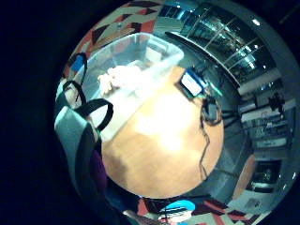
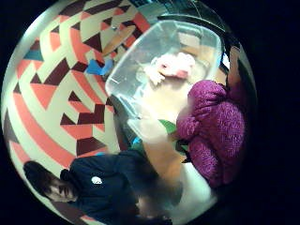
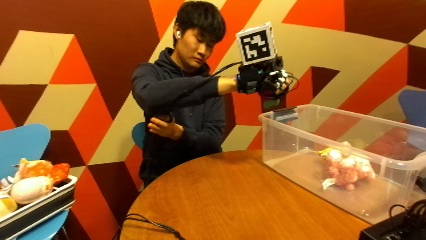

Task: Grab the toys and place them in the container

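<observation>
- A person in a dark hooded top sat behind a round wooden table (image 3: 233, 200) and held the black-gloved right hand (image 3: 265, 80) raised at about shoulder height, above the near corner of a clear plastic storage container (image 3: 293, 131).
- The fingers of that hand were curled in — the thumb-side palm view showed a purple knitted soft toy (image 2: 215, 129) filling the space beside the palm, and it appeared to be gripped there, with a bit of green showing under it.
- From the outside view the toy was mostly hidden behind the glove, so exactly how the fingers wrapped it could not be told.
- The container stood on the table's far right side; a pale pink plush toy (image 3: 346, 169) lay on its floor, towards the middle.
- The person's bare left hand (image 3: 165, 127) was held against the chest, holding a small dark object.
- Away from the table, a tray (image 3: 40, 205) on a blue chair (image 3: 23, 142) carried more soft toys — an orange and cream one (image 3: 36, 180) among them.
</observation>
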{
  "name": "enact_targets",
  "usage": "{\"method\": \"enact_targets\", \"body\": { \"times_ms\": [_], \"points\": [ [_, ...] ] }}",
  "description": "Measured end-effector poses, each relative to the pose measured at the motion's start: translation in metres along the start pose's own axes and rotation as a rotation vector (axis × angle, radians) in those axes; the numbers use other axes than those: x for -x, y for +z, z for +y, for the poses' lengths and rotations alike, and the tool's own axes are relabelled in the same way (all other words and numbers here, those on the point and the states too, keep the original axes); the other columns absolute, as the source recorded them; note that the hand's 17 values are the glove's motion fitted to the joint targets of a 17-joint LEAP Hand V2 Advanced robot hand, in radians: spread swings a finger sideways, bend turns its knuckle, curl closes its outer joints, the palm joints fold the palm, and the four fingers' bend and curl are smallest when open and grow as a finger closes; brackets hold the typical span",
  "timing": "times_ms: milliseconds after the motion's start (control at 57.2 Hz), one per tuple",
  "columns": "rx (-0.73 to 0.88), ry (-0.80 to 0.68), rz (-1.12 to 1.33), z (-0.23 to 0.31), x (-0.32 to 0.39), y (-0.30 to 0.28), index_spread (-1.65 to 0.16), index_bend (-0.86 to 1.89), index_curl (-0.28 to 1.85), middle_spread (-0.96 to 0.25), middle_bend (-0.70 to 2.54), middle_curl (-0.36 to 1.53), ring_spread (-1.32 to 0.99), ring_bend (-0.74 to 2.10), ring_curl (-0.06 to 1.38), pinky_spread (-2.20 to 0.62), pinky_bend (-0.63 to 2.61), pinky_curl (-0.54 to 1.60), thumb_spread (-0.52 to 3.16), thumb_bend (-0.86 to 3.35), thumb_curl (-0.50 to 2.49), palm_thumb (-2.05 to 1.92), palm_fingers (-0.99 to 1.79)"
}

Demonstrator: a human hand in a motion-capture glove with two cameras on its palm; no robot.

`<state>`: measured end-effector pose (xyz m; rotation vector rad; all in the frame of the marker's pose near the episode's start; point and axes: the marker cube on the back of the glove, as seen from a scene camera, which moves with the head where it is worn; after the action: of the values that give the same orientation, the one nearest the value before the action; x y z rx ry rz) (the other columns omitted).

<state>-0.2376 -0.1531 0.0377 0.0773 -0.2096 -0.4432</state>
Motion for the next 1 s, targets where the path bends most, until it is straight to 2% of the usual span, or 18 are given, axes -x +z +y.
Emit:
{"method": "enact_targets", "body": {
  "times_ms": [105,140,210,245,315,384,489,612,996],
  "points": [
    [0.005,0.008,-0.073,-0.024,0.024,0.0,-0.3,0.86,0.72,-0.24,1.08,0.9,-0.43,1.32,0.75,-0.42,1.03,0.66,0.21,0.13,0.98,0.74,0.87],
    [0.029,0.012,-0.068,-0.031,0.029,0.007,-0.3,0.79,0.72,-0.24,1.05,0.89,-0.42,1.3,0.74,-0.42,1.07,0.66,0.24,0.09,0.98,0.7,0.77],
    [0.097,-0.044,0.067,-0.039,0.027,0.028,-0.28,0.55,0.73,-0.25,0.96,0.88,-0.4,1.31,0.75,-0.42,1.22,0.68,0.39,0.05,0.96,0.66,0.54],
    [0.148,-0.07,0.141,-0.04,0.023,0.041,-0.27,0.44,0.7,-0.24,0.91,0.85,-0.39,1.31,0.73,-0.4,1.18,0.65,0.55,0.02,0.94,0.59,0.43],
    [0.236,-0.04,-0.01,-0.042,0.035,0.052,-0.25,0.32,0.67,-0.2,0.8,0.8,-0.35,1.15,0.69,-0.29,1.12,0.65,0.79,-0.05,0.84,0.45,-0.03],
    [0.233,-0.053,-0.053,-0.042,0.034,0.056,-0.24,0.25,0.59,-0.15,0.6,0.71,-0.27,0.91,0.6,-0.18,1.11,0.59,0.94,-0.06,0.75,0.33,-0.23],
    [0.151,-0.017,-0.117,-0.043,0.024,0.049,-0.23,0.19,0.53,-0.09,0.44,0.63,-0.18,0.66,0.5,-0.08,1.03,0.53,1.07,-0.06,0.63,0.17,-0.2],
    [0.054,0.047,-0.204,-0.039,0.0,0.029,-0.22,0.2,0.52,-0.05,0.36,0.58,-0.12,0.53,0.44,-0.01,0.92,0.47,1.16,-0.04,0.54,0.07,-0.11],
    [0.001,0.124,-0.147,0.016,-0.05,0.005,-0.21,0.2,0.51,-0.03,0.31,0.53,-0.08,0.42,0.38,0.03,0.78,0.39,1.28,-0.01,0.41,0.08,0.04]
  ]
}}
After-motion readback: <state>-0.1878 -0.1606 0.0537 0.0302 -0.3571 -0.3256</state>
